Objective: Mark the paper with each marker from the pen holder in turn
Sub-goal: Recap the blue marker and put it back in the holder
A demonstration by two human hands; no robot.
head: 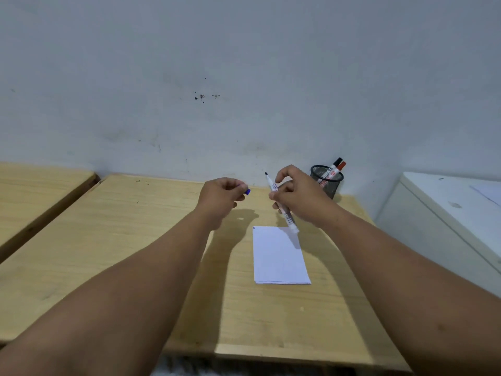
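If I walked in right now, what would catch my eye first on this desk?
Two bare arms reach over the wooden table: the right hand holds an uncapped marker tip-up, and the left hand pinches its blue cap. Just below the marker lies a white paper with a tiny blue mark at its far left corner. By the wall, a black mesh pen holder keeps two more markers.
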